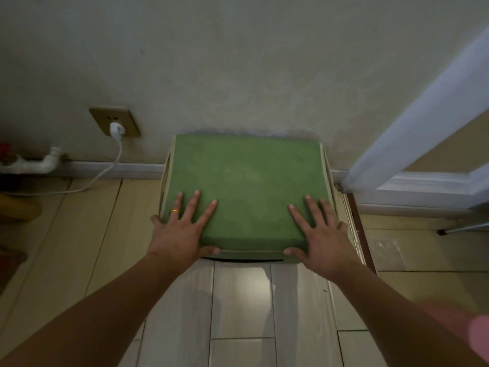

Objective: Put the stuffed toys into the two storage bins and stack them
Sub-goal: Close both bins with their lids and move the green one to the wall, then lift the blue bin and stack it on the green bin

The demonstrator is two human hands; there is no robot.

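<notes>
At centre frame, the green bin lid (246, 186) is being pressed by the left hand (180, 229) and right hand (321, 235), fingers spread flat, thumbs over its near edge.

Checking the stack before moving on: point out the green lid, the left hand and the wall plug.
green lid (246, 186), head view, bare middle of top.
left hand (177, 231), head view, back of hand.
wall plug (116, 129), head view, white body.
</notes>
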